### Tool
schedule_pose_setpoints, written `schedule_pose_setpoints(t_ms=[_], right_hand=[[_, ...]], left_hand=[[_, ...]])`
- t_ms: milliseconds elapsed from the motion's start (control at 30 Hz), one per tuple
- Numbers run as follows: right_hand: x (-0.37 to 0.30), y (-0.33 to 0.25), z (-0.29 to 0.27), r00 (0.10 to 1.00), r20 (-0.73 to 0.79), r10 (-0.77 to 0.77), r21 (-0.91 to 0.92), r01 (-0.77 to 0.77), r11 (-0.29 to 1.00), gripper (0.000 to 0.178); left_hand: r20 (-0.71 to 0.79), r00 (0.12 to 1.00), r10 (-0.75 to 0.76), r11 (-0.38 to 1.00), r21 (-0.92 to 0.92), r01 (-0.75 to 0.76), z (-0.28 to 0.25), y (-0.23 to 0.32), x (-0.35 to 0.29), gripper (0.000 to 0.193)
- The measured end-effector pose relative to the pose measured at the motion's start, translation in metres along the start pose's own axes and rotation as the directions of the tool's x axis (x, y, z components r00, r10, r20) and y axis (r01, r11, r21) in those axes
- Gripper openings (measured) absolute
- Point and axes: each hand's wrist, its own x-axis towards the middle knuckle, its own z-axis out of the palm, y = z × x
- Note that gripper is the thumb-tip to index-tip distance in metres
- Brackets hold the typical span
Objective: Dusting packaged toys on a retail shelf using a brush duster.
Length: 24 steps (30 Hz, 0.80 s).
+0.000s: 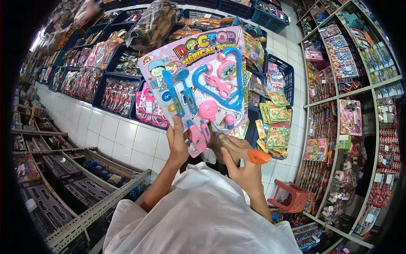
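Left hand [177, 142]: closed on the lower edge of a pink toy doctor-set blister card [198, 80], held upright above blue crates [116, 91] of packaged toys. Right hand [241, 163]: closed around an orange-handled brush [247, 153], bristle end touching the card's lower right corner. Red plastic stool [289, 197] on the tiled floor, right of the hands.

The person's left hand [177, 142] gripped the lower edge of a pink blister card of toy doctor's tools [198, 78], holding it upright over the blue crates of packaged toys [116, 91] lined along the white tiled floor [122, 135]. Their right hand [241, 165] held an orange-handled brush [243, 151] just below the card's lower right corner. A red plastic stool [289, 197] stood beside the shelving [355, 91] on the right.
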Motion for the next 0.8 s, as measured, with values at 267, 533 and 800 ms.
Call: schedule_pose_setpoints(t_ms=[267, 533, 800], right_hand=[[-0.002, 0.004, -0.011, 1.0, 0.021, 0.019, 0.003, -0.019, 1.0, 0.02], [-0.001, 0.004, -0.017, 0.997, 0.015, 0.072, 0.06, -0.073, 0.996, 0.018], [-0.003, 0.013, -0.019, 0.995, 0.03, 0.097, 0.078, -0.099, 0.992, 0.021]], left_hand=[[-0.035, 0.999, 0.003, 0.998, -0.055, -0.005, 0.006, 0.004, 0.006, 0.056], [0.056, 0.998, -0.019, 0.993, -0.118, 0.026, 0.009, 0.011, 0.013, 0.057], [-0.048, 0.999, -0.01, 0.987, -0.162, 0.002, 0.016, 0.017, 0.015, 0.054]])
